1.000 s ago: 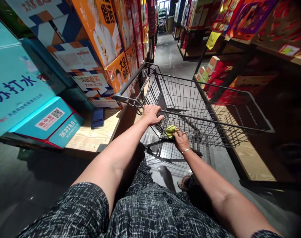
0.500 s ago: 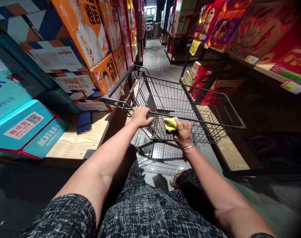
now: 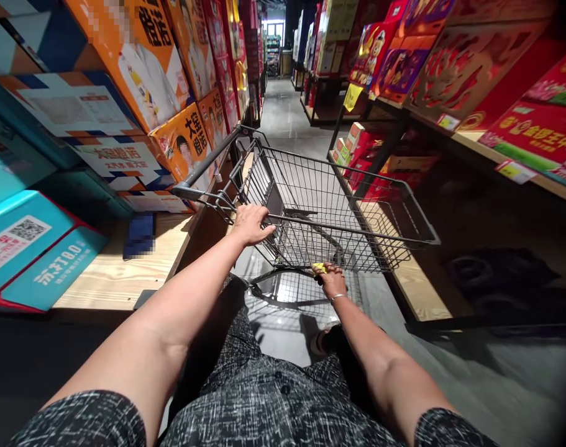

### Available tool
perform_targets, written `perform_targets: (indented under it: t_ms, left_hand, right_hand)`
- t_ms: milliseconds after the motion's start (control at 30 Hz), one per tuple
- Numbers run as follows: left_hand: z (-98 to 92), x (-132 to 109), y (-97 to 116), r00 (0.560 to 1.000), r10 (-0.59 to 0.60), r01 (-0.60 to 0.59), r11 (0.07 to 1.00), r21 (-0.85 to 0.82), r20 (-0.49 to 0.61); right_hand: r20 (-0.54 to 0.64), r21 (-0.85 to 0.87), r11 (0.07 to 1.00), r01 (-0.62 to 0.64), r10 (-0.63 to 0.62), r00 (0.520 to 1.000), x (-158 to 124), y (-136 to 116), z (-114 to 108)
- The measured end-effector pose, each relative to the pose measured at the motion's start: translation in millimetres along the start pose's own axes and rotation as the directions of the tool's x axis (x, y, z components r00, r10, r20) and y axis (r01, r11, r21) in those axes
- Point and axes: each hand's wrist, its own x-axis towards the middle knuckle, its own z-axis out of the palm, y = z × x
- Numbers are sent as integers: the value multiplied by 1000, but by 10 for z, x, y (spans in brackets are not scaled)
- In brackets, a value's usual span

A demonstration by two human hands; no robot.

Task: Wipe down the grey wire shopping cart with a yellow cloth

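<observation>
A black wire shopping cart stands in a shop aisle straight ahead of me. My left hand is closed round the near top rim of its basket. My right hand is lower down, pressing a yellow cloth against the bottom near edge of the basket; only a small bit of the cloth shows past the fingers. The cart's basket holds nothing that I can see.
On the left, a wooden shelf carries teal boxes and orange and white cartons. Red gift boxes fill the shelves on the right. A grey tiled aisle runs ahead. My foot in a sandal is under the cart.
My right hand has gone down with the yellow cloth from the basket's top rim to its bottom edge. The left hand keeps its grip on the rim.
</observation>
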Motion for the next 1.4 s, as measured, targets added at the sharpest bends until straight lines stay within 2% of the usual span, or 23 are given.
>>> perform_targets:
  t_ms: [100,200,267,333,433,467,533,633,700,767,867,967,1067,1133,1200,1300,1400]
  left_hand:
    - [4,4,-11,1000,7,-7,1000,17,-2]
    - [5,-3,-12,1000,3,-3,1000,31,-18]
    - [4,-9,12,1000,-19,20,999,47,-20]
    - [7,-3,76,999,-33,34,997,69,-18]
    - [33,50,270,999,46,-46,996,74,-6]
    - [50,80,355,996,89,-89,994,65,7]
    - [91,148,531,986,159,-161,986,40,51]
    - [157,237,726,978,181,-185,982,27,107]
    - [187,272,775,981,160,-163,986,25,107]
    - [199,292,768,985,145,-146,989,6,95]
    - [199,305,723,980,158,-157,987,-22,117]
    - [206,306,704,980,165,-163,986,-26,116]
    - [222,297,718,982,163,-161,987,-24,96]
    - [231,287,732,983,160,-159,987,-21,95]
    - [237,276,741,982,167,-166,986,-18,85]
    - [243,258,740,982,179,-180,984,10,61]
    - [245,246,713,982,184,-185,983,17,50]
  right_hand:
    - [21,-49,997,-61,62,998,44,77,-113]
    - [4,-49,994,-99,99,995,292,133,-449]
    - [-103,-29,993,-115,111,988,476,175,-750]
    - [-242,-21,990,-142,132,961,636,220,-1053]
    - [-380,-38,979,-199,170,909,813,254,-1349]
    - [-400,-51,976,-210,172,900,849,248,-1369]
    - [-393,-81,974,-211,163,905,867,211,-1272]
    - [-269,-104,973,-204,170,948,696,144,-862]
    - [-129,-101,967,-234,220,967,456,134,-538]
    - [18,-95,953,-287,290,957,183,154,-273]
    - [106,-70,938,-339,344,933,-80,173,-95]
    - [46,-14,959,-283,284,958,13,92,-229]
    - [-113,45,986,-158,162,980,417,-75,-604]
    - [-255,46,993,-112,120,960,763,-211,-871]
    - [-345,23,995,-92,94,934,1102,-366,-1053]
    - [-356,-28,999,-28,16,934,1493,-595,-1098]
    - [-268,-35,999,28,-36,963,1610,-593,-1039]
